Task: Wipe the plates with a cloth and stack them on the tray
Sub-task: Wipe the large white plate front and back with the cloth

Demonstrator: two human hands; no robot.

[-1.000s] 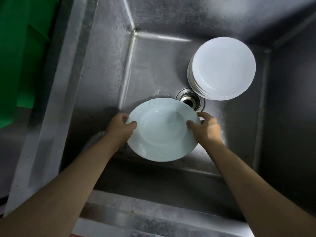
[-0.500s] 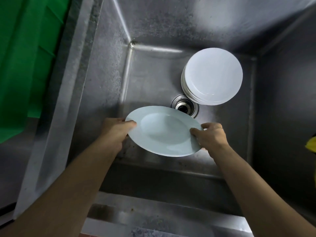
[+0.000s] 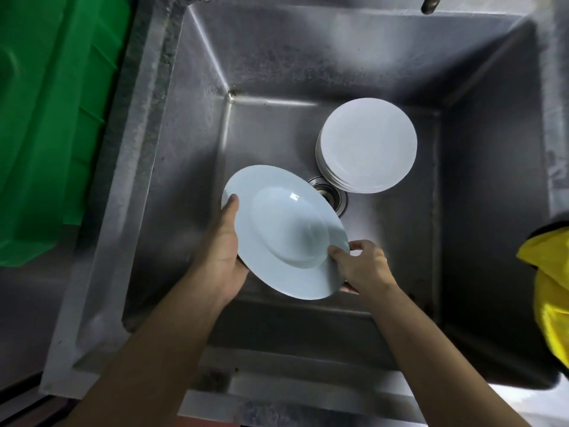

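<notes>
A white plate is held tilted above the steel sink, its left side raised. My left hand grips its left rim, thumb on the upper face and palm underneath. My right hand pinches the lower right rim, thumb on top. A stack of several white plates lies upside down on the sink floor at the back right, beside the drain. A yellow cloth shows at the right edge.
A green plastic tray sits left of the sink on the counter. A tap spout pokes in at the top right. The sink's steel rim runs along the left and front.
The plate has risen and tilted, its left side turning up. My left hand slid under it. The view pulled back, showing more of the sink and the yellow cloth.
</notes>
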